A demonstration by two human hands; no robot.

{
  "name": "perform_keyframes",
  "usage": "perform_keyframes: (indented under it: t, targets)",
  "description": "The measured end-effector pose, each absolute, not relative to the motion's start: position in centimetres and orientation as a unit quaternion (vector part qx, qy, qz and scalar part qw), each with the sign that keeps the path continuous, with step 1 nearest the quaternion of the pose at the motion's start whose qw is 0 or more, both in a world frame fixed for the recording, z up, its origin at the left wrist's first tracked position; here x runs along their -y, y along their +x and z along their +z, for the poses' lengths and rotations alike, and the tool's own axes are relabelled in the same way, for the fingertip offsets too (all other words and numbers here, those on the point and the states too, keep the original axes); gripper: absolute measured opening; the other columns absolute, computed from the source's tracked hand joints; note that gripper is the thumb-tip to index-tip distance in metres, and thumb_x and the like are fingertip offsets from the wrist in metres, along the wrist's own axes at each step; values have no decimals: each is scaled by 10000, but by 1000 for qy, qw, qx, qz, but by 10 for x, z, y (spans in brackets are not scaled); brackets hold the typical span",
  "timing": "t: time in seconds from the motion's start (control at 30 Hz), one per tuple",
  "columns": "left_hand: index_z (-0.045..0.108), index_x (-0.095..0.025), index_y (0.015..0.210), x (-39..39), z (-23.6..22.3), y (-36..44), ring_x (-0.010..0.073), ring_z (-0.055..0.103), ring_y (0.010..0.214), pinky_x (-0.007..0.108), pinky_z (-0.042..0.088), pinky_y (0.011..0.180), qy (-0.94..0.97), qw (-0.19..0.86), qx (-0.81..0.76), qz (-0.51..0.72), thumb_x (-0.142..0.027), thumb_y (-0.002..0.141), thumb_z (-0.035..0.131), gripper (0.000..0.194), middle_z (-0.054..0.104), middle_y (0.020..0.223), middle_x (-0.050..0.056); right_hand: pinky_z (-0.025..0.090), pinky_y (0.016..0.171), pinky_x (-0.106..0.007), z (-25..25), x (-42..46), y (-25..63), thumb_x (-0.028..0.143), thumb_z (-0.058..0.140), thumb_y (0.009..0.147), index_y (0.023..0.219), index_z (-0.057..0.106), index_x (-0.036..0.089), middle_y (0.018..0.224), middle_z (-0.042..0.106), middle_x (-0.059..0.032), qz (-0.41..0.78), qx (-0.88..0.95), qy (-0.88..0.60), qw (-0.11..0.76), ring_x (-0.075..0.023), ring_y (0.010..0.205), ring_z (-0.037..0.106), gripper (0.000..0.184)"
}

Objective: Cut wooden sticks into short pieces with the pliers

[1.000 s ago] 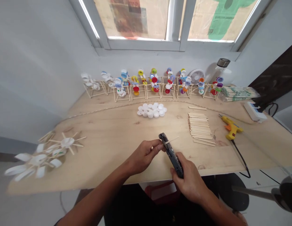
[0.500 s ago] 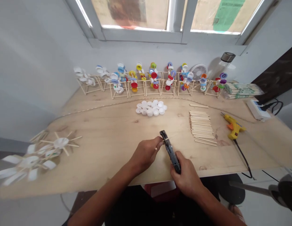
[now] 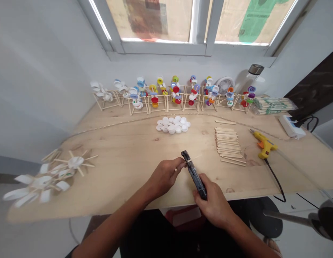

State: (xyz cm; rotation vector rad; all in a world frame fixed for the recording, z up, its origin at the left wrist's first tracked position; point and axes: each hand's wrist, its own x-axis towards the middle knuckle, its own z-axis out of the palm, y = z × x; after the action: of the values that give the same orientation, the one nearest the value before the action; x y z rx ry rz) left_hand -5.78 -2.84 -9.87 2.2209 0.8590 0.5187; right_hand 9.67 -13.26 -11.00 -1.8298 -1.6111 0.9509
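Note:
My right hand (image 3: pixel 215 204) is wrapped around the handle of a dark pliers-like cutter (image 3: pixel 195 177), its head pointing up and left. A thin wooden stick (image 3: pixel 190 160) crosses the cutter near its head, its far end blurring against the tabletop. My left hand (image 3: pixel 164 177) pinches the stick close to the cutter's left side, and a pale stick end shows at its fingers. Beyond both hands sits a cluster of white bottle caps (image 3: pixel 172 126). A stack of wooden sticks (image 3: pixel 228 143) lies to the right.
Small stick frames with colourful cap wheels (image 3: pixel 175 95) line the wall. A yellow glue gun (image 3: pixel 264 144), power strip (image 3: pixel 292 127), bagged sticks (image 3: pixel 274 105), white fan (image 3: pixel 225 86) and bottle (image 3: pixel 251 77) stand right. Stick wheels (image 3: pixel 75 163) with white parts lie left. A cord crosses behind the caps.
The camera view tilts slightly and then comes back. Both hands keep hold of the stick and the cutter, with only small shifts in position.

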Motion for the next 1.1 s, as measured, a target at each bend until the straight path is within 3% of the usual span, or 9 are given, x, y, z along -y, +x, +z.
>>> perform_keyframes:
  t: [0.13, 0.23, 0.3, 0.47, 0.53, 0.73, 0.87, 1.0, 1.1]
  targets:
    - [546, -154, 811, 23, -93, -61, 109, 527, 661, 215, 401, 639, 825, 432, -312, 188, -293, 898, 300, 296, 580, 720, 2, 357, 554, -217, -113, 133, 96, 142, 464, 723, 888, 486, 196, 639, 521, 32, 351, 604, -665, 265, -134, 566, 496, 175]
    - [543, -154, 804, 22, -94, -61, 104, 514, 654, 211, 403, 635, 826, 436, -309, 182, -297, 901, 290, 306, 574, 716, -3, 346, 544, -215, -116, 131, 97, 136, 457, 723, 865, 476, 197, 619, 507, 39, 348, 607, -666, 258, -130, 548, 488, 156]
    - [537, -156, 802, 25, -98, -59, 104, 512, 616, 210, 395, 600, 839, 389, -330, 188, -283, 901, 287, 297, 572, 683, -2, 340, 538, -214, -117, 128, 98, 131, 457, 719, 835, 476, 197, 610, 503, 39, 343, 608, -670, 252, -129, 546, 480, 135]
    - [514, -159, 719, 36, -113, -53, 115, 463, 511, 214, 333, 508, 881, 139, -388, 230, -244, 889, 292, 293, 512, 547, 4, 341, 534, -212, -117, 124, 98, 128, 473, 702, 814, 486, 195, 607, 508, 35, 345, 599, -678, 250, -130, 553, 475, 131]
    - [508, -161, 704, 36, -115, -52, 115, 459, 502, 212, 323, 497, 887, 118, -379, 233, -222, 886, 285, 294, 499, 536, 2, 353, 548, -216, -115, 124, 98, 134, 473, 709, 835, 496, 195, 625, 524, 30, 354, 594, -677, 251, -133, 568, 488, 142]
    - [523, -163, 796, 25, -105, -58, 101, 475, 525, 204, 357, 532, 852, 347, -343, 188, -261, 891, 304, 258, 508, 584, -22, 364, 568, -230, -109, 126, 97, 171, 481, 726, 874, 507, 196, 655, 543, 23, 365, 592, -678, 239, -144, 588, 506, 152]
    - [543, -150, 805, 18, -94, -61, 105, 502, 658, 213, 391, 641, 814, 462, -309, 169, -292, 898, 294, 301, 556, 717, -1, 360, 575, -232, -107, 127, 98, 166, 478, 725, 886, 496, 194, 673, 553, 18, 367, 599, -670, 239, -145, 599, 513, 164]
    - [544, -135, 767, 13, -88, -62, 110, 508, 714, 205, 395, 651, 801, 506, -281, 156, -310, 897, 284, 340, 566, 769, 14, 347, 557, -228, -110, 126, 99, 148, 466, 725, 877, 486, 196, 637, 527, 31, 368, 608, -664, 235, -138, 568, 490, 160]
    - [538, -140, 780, 14, -91, -60, 106, 509, 682, 204, 392, 632, 818, 472, -289, 156, -299, 900, 271, 333, 564, 741, 10, 335, 536, -223, -115, 125, 99, 140, 452, 730, 854, 479, 199, 607, 491, 40, 364, 606, -667, 235, -133, 545, 468, 140]
